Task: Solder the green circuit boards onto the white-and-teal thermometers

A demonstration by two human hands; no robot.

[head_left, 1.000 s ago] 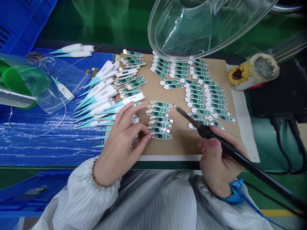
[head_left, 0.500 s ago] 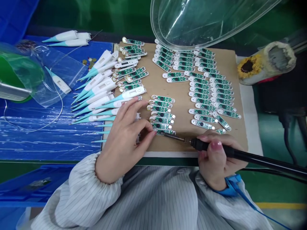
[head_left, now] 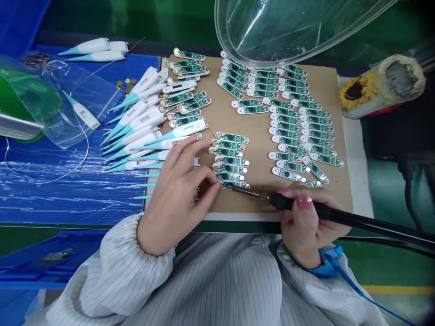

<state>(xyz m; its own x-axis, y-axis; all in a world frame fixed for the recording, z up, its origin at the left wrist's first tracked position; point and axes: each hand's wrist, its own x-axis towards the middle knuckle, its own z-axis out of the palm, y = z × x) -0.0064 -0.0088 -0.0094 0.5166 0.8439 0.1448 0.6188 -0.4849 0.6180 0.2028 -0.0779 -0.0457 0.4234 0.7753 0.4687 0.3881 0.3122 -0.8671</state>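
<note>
Since a second ago you have swung the soldering iron (head_left: 340,217) down from mid-board, and its tip now touches the nearest circuit board (head_left: 234,184) at the bottom of the small stack (head_left: 230,159) of seven green boards, barely shifted from half a second back. Your right hand (head_left: 307,224) is wrapped closed around the iron's black handle, thumb on top. Your left hand (head_left: 180,197) has stayed put: fingers loosely bent, the fingertips (head_left: 214,183) pinched against the left end of that same board, pressing it to the brown cardboard mat (head_left: 258,199). The mat lies near the table's front edge, right in front of you. To the left of the stack, roughly a dozen white-and-teal thermometers (head_left: 136,131) fan out across the mat's edge and the blue surface (head_left: 68,194); two more lie at the far left, and one rests on a clear bag (head_left: 84,104). On the right of the mat lie rows of many more boards (head_left: 299,131), too many and too overlapped to count surely. One clear dome (head_left: 292,27) hangs above.
</note>
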